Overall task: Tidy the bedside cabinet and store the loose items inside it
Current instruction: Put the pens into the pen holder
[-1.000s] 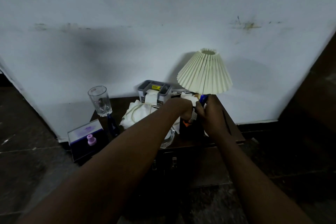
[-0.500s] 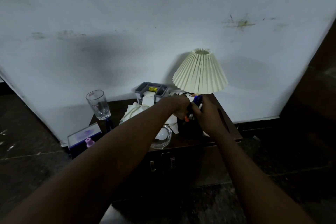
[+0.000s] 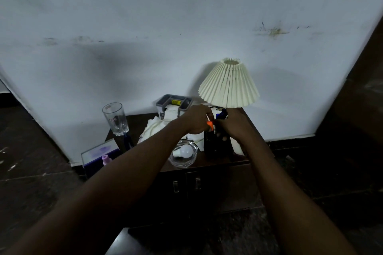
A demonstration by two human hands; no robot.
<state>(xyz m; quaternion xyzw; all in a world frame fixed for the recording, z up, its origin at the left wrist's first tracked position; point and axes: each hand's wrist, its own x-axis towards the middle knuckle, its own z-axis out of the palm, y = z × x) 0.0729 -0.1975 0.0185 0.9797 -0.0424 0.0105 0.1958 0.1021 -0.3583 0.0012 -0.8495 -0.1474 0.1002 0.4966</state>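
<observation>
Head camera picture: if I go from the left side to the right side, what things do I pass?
Purple box → tall glass → glass bowl with a light bulb in it → cream lampshade.

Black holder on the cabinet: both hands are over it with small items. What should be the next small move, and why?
Probably lower the orange-tipped item in the left hand into the black holder: it hangs just at the rim, while the right hand grips a blue item beside it. The cabinet doors are shut.
</observation>
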